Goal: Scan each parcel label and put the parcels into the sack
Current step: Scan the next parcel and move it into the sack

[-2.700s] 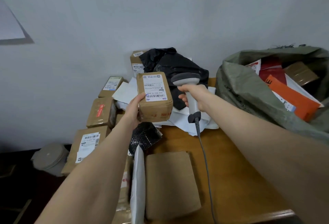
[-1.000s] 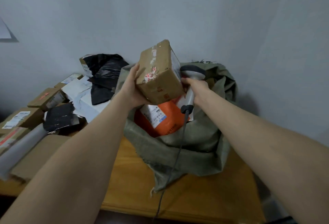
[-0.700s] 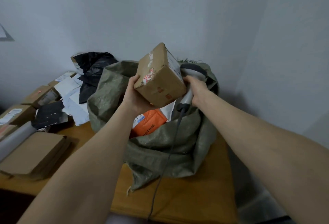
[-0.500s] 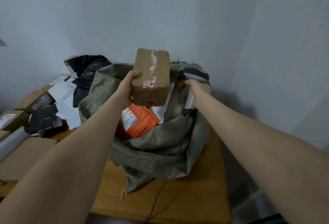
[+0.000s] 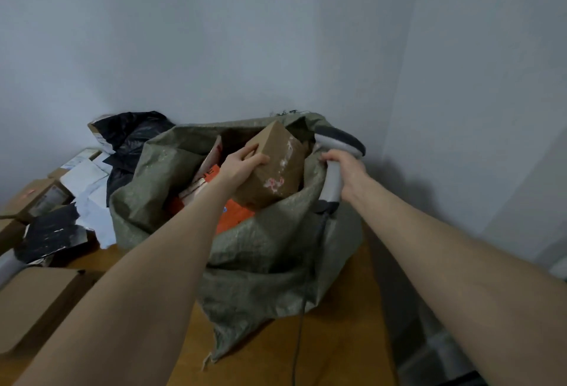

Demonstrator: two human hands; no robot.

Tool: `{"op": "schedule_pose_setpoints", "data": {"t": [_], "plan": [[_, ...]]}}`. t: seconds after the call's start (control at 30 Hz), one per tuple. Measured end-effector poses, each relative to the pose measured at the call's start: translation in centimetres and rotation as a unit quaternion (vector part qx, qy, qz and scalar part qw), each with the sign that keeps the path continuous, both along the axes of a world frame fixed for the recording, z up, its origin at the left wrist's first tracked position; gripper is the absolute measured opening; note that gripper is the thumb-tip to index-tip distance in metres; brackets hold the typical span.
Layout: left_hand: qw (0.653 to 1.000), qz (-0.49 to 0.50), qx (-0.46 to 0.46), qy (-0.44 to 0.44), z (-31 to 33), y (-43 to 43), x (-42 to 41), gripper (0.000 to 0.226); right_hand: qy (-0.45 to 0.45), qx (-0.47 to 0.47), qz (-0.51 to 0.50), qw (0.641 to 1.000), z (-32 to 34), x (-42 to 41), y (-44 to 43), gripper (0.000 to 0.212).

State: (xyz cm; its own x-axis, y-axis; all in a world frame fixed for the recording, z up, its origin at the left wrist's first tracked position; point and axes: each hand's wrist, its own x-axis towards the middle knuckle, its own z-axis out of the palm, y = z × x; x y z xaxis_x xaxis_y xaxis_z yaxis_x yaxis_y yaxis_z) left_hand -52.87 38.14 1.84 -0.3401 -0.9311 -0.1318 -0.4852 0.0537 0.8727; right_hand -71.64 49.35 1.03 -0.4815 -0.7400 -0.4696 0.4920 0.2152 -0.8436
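Found brown cardboard parcel (image 5: 276,170) tilted in the mouth of the green woven sack (image 5: 260,250), with its lower corner down among the contents and its upper corner above the rim. Noted left hand (image 5: 242,167) gripping it from the 9 o'clock side, with fingers curled over the upper edge. Noted right hand (image 5: 346,170) at 3 o'clock of the parcel, closed round the handle of the grey scanner (image 5: 333,183), right at the sack's rim; cannot tell whether touching the cloth. Traced scanner cable (image 5: 299,339) down the sack's front toward 6 o'clock, over the wooden table (image 5: 337,339). Saw orange parcel (image 5: 233,216) inside the sack, at 7 o'clock of the brown one, partly under the left wrist. Logged at 9 o'clock of the sack: black plastic bag (image 5: 135,133), white mailers (image 5: 89,176), black padded mailer (image 5: 52,232), small labelled box (image 5: 33,198). Logged flat cardboard packet (image 5: 33,302) at 8 o'clock, near the table edge
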Motion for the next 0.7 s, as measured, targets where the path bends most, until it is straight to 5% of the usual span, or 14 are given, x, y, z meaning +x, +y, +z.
{"op": "schedule_pose_setpoints", "data": {"t": [0.1, 0.23, 0.43, 0.5, 0.57, 0.7], "plan": [[0.993, -0.071, -0.016, -0.096, -1.1, 0.4, -2.9, 0.063, -0.048, -0.080, 0.024, 0.995, 2.2, -1.2, 0.6, 0.005], [0.958, -0.220, -0.001, -0.182, -4.1, 2.2, -5.2, 0.049, -0.051, -0.078, 0.016, 0.996, 2.0, -1.3, 0.8, 0.013], [0.969, -0.173, 0.016, -0.176, -2.9, 2.9, -6.6, 0.046, -0.093, -0.088, -0.007, 0.992, 1.4, -1.7, 0.3, 0.012], [0.925, -0.310, -0.029, -0.216, -2.6, 5.3, -7.0, 0.044, -0.092, -0.089, -0.006, 0.992, 1.2, -1.6, 0.1, 0.012], [0.939, -0.255, -0.001, -0.231, 0.8, 8.6, -6.7, 0.045, -0.088, -0.087, -0.002, 0.992, 0.6, -1.7, 0.1, 0.011], [0.954, -0.167, 0.067, -0.241, -2.8, 4.9, -6.3, 0.030, -0.050, -0.044, -0.009, 0.998, -0.2, -2.5, -0.5, 0.005]]}}
